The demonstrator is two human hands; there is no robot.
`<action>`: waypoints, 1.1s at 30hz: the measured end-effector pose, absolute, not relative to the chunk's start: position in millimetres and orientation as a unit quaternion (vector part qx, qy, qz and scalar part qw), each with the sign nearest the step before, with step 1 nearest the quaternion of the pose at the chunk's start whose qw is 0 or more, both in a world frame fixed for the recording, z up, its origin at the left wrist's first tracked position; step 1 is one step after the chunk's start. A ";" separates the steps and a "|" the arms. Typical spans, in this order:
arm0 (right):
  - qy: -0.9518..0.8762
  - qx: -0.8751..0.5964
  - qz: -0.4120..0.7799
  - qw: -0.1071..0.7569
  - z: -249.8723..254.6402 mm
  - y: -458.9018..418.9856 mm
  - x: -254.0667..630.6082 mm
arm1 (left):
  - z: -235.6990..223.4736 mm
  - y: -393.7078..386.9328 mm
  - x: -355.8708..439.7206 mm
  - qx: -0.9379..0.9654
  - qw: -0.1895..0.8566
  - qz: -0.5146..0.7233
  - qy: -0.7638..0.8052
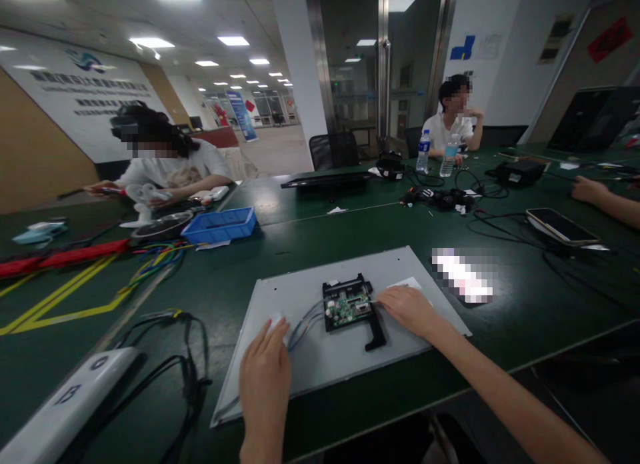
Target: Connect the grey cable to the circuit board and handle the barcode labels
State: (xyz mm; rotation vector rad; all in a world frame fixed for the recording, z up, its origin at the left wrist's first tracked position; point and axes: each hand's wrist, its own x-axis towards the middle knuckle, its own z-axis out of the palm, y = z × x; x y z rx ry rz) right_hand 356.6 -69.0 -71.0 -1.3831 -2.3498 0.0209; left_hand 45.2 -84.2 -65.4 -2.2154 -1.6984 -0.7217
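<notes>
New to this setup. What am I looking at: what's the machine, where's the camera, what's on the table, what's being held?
There's no machine here: a person is working bare-handed. The single picture comes from a camera on that person's head, looking forward and down.

On the dark green table lies a pale grey panel. On it sits a black frame with a green circuit board and thin wires running from its left.

The right hand has its fingertips at the board's right edge; the left hand is at the panel's left side. What either grips, if anything, I can't tell.

Further off are a blue tray and two bottles. Other people sit around the table.
</notes>
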 end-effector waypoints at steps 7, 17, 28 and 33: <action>-0.772 -0.590 -0.056 0.229 -74.6 -69.8 380.7 | -73.4 -78.3 40.2 -0.739 0.097 -0.193 -0.638; -0.722 -0.663 -0.012 0.199 -81.9 -67.5 392.9 | -61.0 -78.1 58.4 -0.740 0.124 -0.227 -0.621; -0.707 -0.656 0.027 0.264 -75.3 -70.5 391.0 | -14.6 -9.7 148.8 -0.826 0.089 -0.029 -0.555; -0.705 -0.656 0.035 0.269 -74.3 -70.6 389.2 | -27.6 4.9 151.1 -0.823 0.092 0.011 -0.560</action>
